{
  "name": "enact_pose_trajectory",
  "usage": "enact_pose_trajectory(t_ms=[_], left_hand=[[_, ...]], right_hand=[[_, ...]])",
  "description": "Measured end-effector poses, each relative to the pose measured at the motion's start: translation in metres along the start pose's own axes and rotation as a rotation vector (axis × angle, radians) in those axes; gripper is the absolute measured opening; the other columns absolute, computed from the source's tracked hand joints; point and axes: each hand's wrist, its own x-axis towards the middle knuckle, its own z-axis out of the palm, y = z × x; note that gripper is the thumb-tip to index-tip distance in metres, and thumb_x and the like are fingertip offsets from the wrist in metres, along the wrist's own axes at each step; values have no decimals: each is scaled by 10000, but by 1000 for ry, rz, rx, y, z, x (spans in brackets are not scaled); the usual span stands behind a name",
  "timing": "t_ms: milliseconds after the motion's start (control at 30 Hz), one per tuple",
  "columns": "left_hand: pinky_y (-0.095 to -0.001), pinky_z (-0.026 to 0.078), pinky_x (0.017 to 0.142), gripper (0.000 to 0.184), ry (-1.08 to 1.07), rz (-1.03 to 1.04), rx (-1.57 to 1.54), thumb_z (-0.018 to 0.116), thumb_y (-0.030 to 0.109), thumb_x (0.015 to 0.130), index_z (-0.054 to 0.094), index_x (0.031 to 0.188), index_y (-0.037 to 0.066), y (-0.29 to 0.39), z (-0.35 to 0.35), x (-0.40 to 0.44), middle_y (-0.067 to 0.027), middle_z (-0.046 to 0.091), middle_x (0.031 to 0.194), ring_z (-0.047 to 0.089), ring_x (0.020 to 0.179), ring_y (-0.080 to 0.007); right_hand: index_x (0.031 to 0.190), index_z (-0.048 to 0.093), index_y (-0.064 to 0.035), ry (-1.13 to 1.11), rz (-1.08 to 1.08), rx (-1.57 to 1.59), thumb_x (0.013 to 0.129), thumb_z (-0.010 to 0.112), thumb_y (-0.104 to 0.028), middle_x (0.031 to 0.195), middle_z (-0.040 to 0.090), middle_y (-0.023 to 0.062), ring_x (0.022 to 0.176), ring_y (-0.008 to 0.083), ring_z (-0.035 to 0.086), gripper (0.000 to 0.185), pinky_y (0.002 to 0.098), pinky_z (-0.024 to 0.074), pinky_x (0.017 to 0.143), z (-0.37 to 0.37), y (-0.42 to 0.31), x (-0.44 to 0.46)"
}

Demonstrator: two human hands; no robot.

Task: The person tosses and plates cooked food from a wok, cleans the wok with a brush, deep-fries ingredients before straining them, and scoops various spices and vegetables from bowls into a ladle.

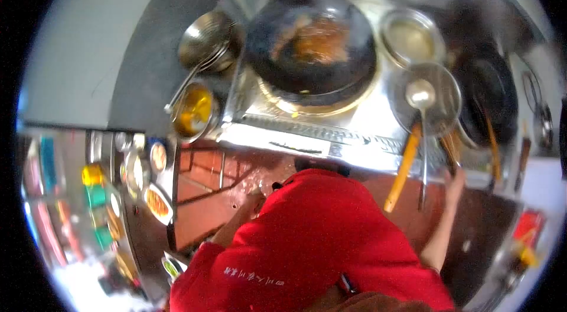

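My right hand (pixel 454 185) is low at the stove's right front edge, its fingers round the lower end of a brown, brush-like tool (pixel 452 149); blur hides its exact kind. Beside it are a round strainer (pixel 443 114) with a yellow handle and a metal ladle (pixel 420 96) lying over it. My left hand (pixel 257 200) hangs by my left side near the stove front, small and blurred, so its fingers cannot be made out. Ahead, a black wok (pixel 307 79) sits on the burner with reddish-brown food (pixel 322 40) in glossy sauce.
A metal pot of pale liquid (pixel 413 40) stands right of the wok, with a second dark wok (pixel 487 93) further right. At left are a metal bowl (pixel 207 40) and a container of yellow oil (pixel 194 112). A side counter holds a plate of food (pixel 158 204).
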Motion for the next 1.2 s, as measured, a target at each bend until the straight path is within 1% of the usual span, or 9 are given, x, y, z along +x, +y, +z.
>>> enact_pose_trajectory(t_ms=[100,167,300,333,367,567,800,1033,1200], left_hand=[[-355,473,569,238,17,8,-66,568,370,968,587,1005,136,-11,-1,-7,-58,580,799,567,689,-190],[-357,471,561,232,15,27,-109,569,367,967,593,991,137,-15,4,-11,-59,581,785,567,675,-191],[-360,468,544,222,72,68,-198,573,359,965,604,963,139,-24,20,1,-60,581,757,568,646,-193],[-361,467,540,220,94,65,-226,574,357,964,607,956,140,-24,26,2,-60,581,750,568,639,-193],[-362,466,536,219,118,59,-260,575,356,963,610,949,140,-21,30,0,-60,581,743,568,632,-194],[-376,486,591,175,166,51,-323,583,308,948,611,994,141,-31,48,6,-63,606,787,584,676,-206],[-403,549,750,245,231,385,487,559,290,938,587,1108,115,-91,58,48,-83,648,912,644,823,-250],[-439,515,598,342,-75,-15,-497,509,443,969,562,964,106,-99,54,48,-89,567,779,586,635,-258],[-428,488,574,356,101,17,-226,491,456,976,565,952,109,-72,62,30,-63,545,772,547,642,-231]], right_hand=[[1280,509,-10,-109,36,-353,770,704,-39,1192,579,227,1086,384,575,547,477,447,938,-5,44,33],[1348,470,-14,-120,-26,-38,775,668,-40,1271,550,245,1150,412,543,607,465,430,987,76,192,50],[1446,371,7,-329,-135,-224,813,638,-122,1331,541,275,1225,420,532,699,449,423,1028,21,128,61],[1463,362,-24,-524,12,-115,816,622,-100,1354,528,266,1210,407,548,701,443,440,1014,-40,61,60],[1493,332,-63,-651,279,-559,833,600,-86,1313,572,242,1185,346,577,713,412,449,993,-97,-34,73],[1453,387,-51,-505,45,-236,844,591,-79,1251,601,239,1140,327,593,643,402,455,966,-52,-70,99],[1406,451,-35,-534,-23,-252,857,580,-72,1178,636,235,1088,305,613,566,391,463,935,-61,-94,115],[1360,515,-20,-475,-178,-327,869,569,-65,1105,671,231,1035,283,632,495,379,471,904,-228,-37,158],[1420,487,-73,-332,-97,-40,830,581,36,1365,572,173,1228,265,570,608,373,443,1021,-252,-268,122]])
